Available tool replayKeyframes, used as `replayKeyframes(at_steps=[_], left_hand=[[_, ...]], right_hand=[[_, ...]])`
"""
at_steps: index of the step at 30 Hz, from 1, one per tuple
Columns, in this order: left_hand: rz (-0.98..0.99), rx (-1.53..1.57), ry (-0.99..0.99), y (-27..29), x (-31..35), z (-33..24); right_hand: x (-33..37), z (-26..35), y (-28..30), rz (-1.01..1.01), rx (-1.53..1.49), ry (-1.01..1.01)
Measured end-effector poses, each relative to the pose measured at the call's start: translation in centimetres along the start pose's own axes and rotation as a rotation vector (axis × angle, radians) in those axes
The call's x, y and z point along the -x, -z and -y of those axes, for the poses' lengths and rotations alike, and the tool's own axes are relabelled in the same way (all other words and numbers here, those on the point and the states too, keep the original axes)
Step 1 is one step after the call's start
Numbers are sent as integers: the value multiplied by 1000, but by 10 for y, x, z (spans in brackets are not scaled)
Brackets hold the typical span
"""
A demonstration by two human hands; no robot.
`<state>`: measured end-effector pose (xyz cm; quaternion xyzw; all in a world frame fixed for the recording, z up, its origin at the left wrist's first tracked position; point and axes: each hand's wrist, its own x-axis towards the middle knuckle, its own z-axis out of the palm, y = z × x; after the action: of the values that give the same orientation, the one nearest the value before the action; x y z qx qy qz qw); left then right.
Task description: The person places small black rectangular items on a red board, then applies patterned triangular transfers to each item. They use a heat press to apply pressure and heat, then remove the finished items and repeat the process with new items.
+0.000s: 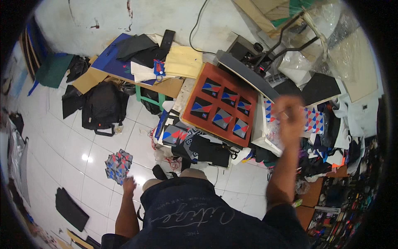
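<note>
Six dark pieces printed in red, blue and grey, such as this printed piece (222,118), lie in two rows on the reddish-brown pad (195,114) of a heat press. Its grey upper plate (248,74) is swung away behind the pad. My right hand (289,118) is raised over the white tray (265,143) beside the pad; motion smears its fingers. Low on the left, my left hand (129,185) has its fingers curled, close to a fanned pile of printed pieces (118,166). Whether it holds anything is hidden.
Patterned red-and-blue sheets (314,120) lie right of the tray. More printed pieces (172,135) and black cloth (213,153) sit at the pad's front. A black backpack (103,106) stands on the tiled floor. Yellow cloth (182,61) and a phone (167,40) lie at the back.
</note>
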<state>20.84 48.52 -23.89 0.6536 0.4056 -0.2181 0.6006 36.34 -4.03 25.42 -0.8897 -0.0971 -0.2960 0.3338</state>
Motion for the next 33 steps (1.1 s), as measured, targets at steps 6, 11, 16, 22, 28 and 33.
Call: replayKeyframes(at_steps=[6, 11, 16, 22, 28, 33], left_hand=[[86, -129, -719, -168, 8, -217], [87, -532, -1083, -286, 59, -324], [-124, -916, -954, -353, 87, -340], [-175, -885, -879, -370, 86, -328], [-129, -844, -959, -365, 81, -315], [-118, -772, -695, -367, 85, -316]], right_hand=[[204, -60, -130, 284, -177, -803], [216, -88, -124, 397, -146, -845], [168, -157, -121, 253, 65, -690], [114, -221, -134, 414, 380, -558], [94, -242, -139, 546, 348, -572], [89, -253, -140, 634, 360, -468]])
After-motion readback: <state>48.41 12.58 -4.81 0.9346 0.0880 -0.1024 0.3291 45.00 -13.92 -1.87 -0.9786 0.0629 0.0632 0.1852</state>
